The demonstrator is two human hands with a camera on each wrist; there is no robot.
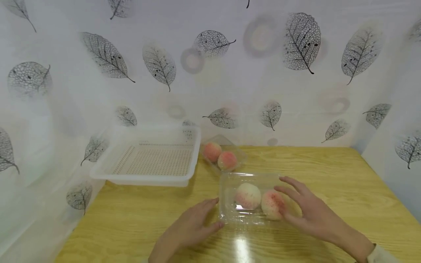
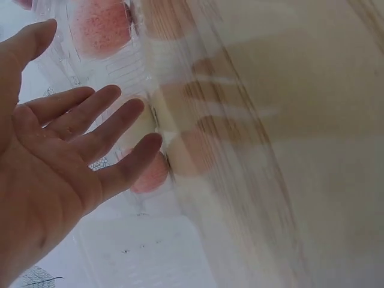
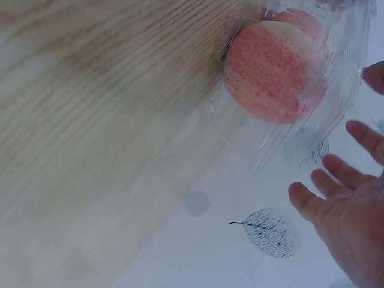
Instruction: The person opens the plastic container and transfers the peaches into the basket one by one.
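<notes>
A clear plastic box [image 1: 227, 199] with two peaches lies on the table in front of me. The left peach [image 1: 247, 196] is mostly pale, while the right peach [image 1: 272, 204] has a red-speckled side. My left hand [image 1: 192, 224] is at the box's left end, fingers spread and fingertips right by its edge. On the other side, my right hand [image 1: 310, 212] has its fingers extended around the right end, overlapping the box in the head view. In the right wrist view a large reddish peach [image 3: 270, 72] shows through the plastic, with the spread fingers [image 3: 309, 201] beside the box.
Behind the box, a second clear container [image 1: 241, 156] holds two pinkish peaches [image 1: 219, 156]. A white perforated basket [image 1: 194, 160] stands at the back left of the wood-grain table [image 1: 312, 164]. A leaf-printed curtain [image 1: 230, 80] hangs behind and along the sides.
</notes>
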